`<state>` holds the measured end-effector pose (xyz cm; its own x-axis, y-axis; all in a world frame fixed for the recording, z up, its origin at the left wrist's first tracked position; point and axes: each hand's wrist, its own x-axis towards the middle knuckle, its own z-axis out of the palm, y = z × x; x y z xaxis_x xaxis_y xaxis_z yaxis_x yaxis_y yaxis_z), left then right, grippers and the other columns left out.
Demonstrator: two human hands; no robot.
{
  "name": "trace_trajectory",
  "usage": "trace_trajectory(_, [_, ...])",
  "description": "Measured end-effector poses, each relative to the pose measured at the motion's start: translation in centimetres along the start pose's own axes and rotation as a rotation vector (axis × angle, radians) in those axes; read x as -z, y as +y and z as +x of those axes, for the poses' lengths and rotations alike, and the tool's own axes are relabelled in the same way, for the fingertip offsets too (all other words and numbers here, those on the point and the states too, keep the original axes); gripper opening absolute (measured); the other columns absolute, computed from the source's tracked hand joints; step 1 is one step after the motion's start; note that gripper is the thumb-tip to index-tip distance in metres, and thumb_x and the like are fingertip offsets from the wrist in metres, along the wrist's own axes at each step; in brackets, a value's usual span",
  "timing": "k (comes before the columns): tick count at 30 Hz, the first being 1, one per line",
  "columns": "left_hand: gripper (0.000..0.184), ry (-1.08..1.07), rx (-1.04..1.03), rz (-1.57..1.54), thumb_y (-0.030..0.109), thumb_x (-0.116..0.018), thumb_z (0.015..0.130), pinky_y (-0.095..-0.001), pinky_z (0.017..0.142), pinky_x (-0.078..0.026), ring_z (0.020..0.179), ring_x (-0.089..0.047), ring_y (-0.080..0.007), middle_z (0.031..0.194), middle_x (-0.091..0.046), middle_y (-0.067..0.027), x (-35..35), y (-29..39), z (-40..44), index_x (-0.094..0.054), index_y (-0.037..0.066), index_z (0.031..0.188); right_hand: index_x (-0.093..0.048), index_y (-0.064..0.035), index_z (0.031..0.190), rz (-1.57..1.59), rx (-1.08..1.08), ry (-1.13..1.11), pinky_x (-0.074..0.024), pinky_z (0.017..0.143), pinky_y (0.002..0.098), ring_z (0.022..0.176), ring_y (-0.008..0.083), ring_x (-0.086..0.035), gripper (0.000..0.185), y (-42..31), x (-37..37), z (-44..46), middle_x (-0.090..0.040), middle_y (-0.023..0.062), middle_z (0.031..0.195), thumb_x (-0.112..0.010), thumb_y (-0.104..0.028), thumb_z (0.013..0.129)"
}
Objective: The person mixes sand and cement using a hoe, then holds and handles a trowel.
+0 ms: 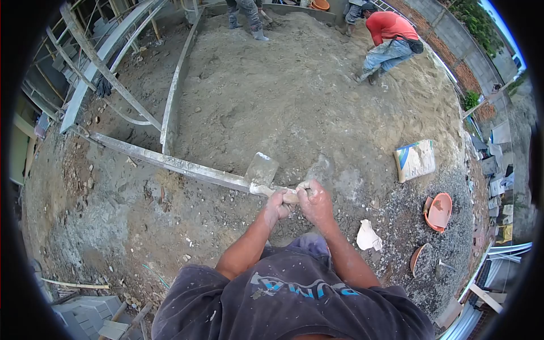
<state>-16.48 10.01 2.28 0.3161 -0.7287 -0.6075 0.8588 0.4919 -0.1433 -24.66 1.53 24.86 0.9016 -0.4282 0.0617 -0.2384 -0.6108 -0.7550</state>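
Both fists are closed round the pale wooden handle of a hoe [262, 169] in front of my body. My left hand [279, 205] grips it nearer the blade, and my right hand [315, 204] holds it just to the right. The squarish, mortar-smeared blade is ahead and to the left of my hands, over the grey sand and mortar mix [255, 107]. Close by the blade is the end of a low plank edging [187, 165]. I cannot tell whether the blade touches the ground or the plank.
An opened cement bag [415, 160] lies to the right, with orange tubs [438, 212] below it on gravel. A torn pale scrap [369, 236] lies near my right arm. A person in a red top [392, 35] bends over the far sand; others stand beyond. Wooden poles [107, 73] rise at left.
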Motion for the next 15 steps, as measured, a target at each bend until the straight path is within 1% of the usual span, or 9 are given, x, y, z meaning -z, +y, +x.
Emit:
trace_trajectory(4, [0.016,0.003,-0.012,0.005,0.017,-0.043,0.095,-0.0368,0.059,-0.057,0.069,-0.064,-0.0223,0.082,-0.06,-0.0092,0.6,-0.5,1.0,-0.047,0.002,0.098,-0.062,-0.0058,0.09,0.004,0.056,-0.014,-0.0492,0.068,0.0409,0.077,0.0341,-0.064,0.016,1.1,0.7,0.4,-0.065,0.0165,0.082,-0.061,-0.021,0.085])
trace_trajectory(7, [0.019,0.083,-0.1,0.105,0.019,-0.042,0.096,-0.0374,0.062,-0.057,0.072,-0.064,-0.0231,0.083,-0.06,-0.0097,-2.3,-1.4,-0.5,-0.048,0.002,0.101,-0.062,-0.0056,0.091,0.032,0.079,-0.031,-0.0493,0.069,0.0405,0.079,0.0345,-0.064,0.017,1.9,1.4,1.3,-0.065,0.0166,0.084,-0.062,-0.021,0.084])
trace_trajectory(9, [0.023,0.066,-0.085,0.045,0.022,-0.04,0.097,-0.0386,0.066,-0.057,0.076,-0.065,-0.0249,0.086,-0.061,-0.0113,-0.4,-0.9,1.6,-0.051,0.002,0.1,-0.063,-0.0053,0.091,0.056,0.093,-0.059,-0.0494,0.07,0.0402,0.08,0.0348,-0.063,0.018,2.8,2.0,2.0,-0.065,0.0168,0.085,-0.063,-0.021,0.083])
trace_trajectory(11, [0.025,0.039,-0.096,0.016,0.022,-0.04,0.096,-0.0398,0.068,-0.057,0.077,-0.065,-0.026,0.087,-0.062,-0.0122,-1.1,-1.0,1.9,-0.053,0.002,0.1,-0.063,-0.0053,0.091,0.063,0.119,-0.109,-0.0496,0.071,0.0407,0.081,0.0347,-0.063,0.019,4.1,2.8,2.8,-0.064,0.0163,0.087,-0.064,-0.021,0.082])
trace_trajectory(12, [0.025,0.067,-0.157,0.066,0.02,-0.04,0.096,-0.0417,0.073,-0.056,0.081,-0.065,-0.028,0.092,-0.064,-0.0142,-1.5,-1.4,1.9,-0.055,0.001,0.102,-0.063,-0.0053,0.091,0.071,0.143,-0.137,-0.0496,0.071,0.0409,0.081,0.0347,-0.063,0.019,4.6,3.3,3.2,-0.064,0.0161,0.087,-0.064,-0.022,0.082])
trace_trajectory(15, [0.029,0.02,-0.197,0.099,0.021,-0.038,0.095,-0.0455,0.082,-0.054,0.086,-0.065,-0.0307,0.098,-0.064,-0.0166,-0.7,-1.7,3.9,-0.055,0.001,0.106,-0.062,-0.0054,0.09,0.118,0.192,-0.273,-0.0494,0.07,0.0424,0.082,0.0351,-0.063,0.021,6.2,5.9,4.6,-0.063,0.0155,0.088,-0.063,-0.025,0.083])
